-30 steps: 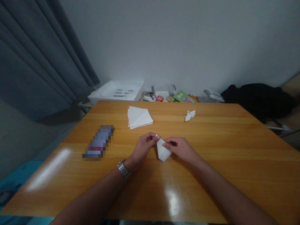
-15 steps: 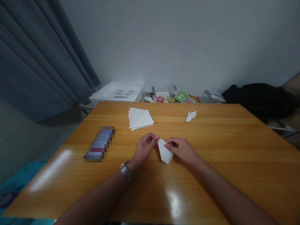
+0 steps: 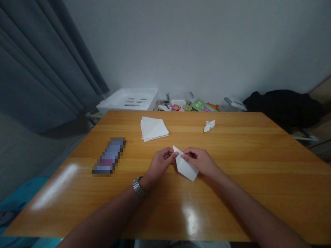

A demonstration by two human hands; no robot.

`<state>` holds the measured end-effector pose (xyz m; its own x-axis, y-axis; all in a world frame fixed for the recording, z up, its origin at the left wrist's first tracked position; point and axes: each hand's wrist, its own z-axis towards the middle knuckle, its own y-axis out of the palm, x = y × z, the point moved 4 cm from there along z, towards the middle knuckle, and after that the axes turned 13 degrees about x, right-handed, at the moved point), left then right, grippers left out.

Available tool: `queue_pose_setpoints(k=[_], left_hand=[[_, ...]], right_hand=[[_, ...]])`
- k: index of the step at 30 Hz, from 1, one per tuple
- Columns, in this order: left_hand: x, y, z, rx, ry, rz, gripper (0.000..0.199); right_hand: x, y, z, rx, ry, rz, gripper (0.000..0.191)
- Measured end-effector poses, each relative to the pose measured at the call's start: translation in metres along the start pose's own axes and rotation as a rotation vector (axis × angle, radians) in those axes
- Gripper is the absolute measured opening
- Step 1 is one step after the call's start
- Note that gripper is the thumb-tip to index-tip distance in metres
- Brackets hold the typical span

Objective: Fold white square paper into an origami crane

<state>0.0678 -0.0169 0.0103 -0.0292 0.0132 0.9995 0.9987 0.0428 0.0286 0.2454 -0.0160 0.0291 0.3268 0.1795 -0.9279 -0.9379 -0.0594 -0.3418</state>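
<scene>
A folded piece of white paper (image 3: 188,169), pointed at its far end, is held between my two hands over the wooden table (image 3: 144,217). My left hand (image 3: 163,161) pinches its left edge near the point, thumb on top. On the opposite side, my right hand (image 3: 203,161) grips it with the thumb pressed on the upper face. The fingers under the paper are partly hidden. Farther back to the right sits a white origami crane (image 3: 209,126). A stack of white paper sheets (image 3: 154,129) lies back and to the left.
A phone (image 3: 110,156), its picture pixelated, lies at the left of the table. Beyond the far edge are a white plastic tray (image 3: 139,96), a green packet (image 3: 203,105), assorted small items and a black cloth-like heap (image 3: 281,106). A grey curtain (image 3: 51,69) hangs at left.
The folded paper has turned, its lower end swinging to the right and more of its face showing. Its point now sticks out past my left thumb. Both hands keep hold.
</scene>
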Motion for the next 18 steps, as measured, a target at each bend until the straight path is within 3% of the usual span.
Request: queue_pose_setpoints(k=[9, 15, 18], left_hand=[[-0.002, 0.0, 0.003, 0.051, 0.043, 0.099, 0.035], [-0.009, 0.005, -0.002, -0.131, -0.062, 0.04, 0.038], [-0.007, 0.004, -0.003, -0.116, -0.054, 0.056, 0.039]], right_hand=[[0.003, 0.001, 0.001, 0.017, 0.025, -0.005, 0.025], [0.01, -0.001, 0.002, 0.077, 0.043, 0.086, 0.028], [0.01, -0.001, 0.003, 0.073, 0.043, 0.096, 0.027]])
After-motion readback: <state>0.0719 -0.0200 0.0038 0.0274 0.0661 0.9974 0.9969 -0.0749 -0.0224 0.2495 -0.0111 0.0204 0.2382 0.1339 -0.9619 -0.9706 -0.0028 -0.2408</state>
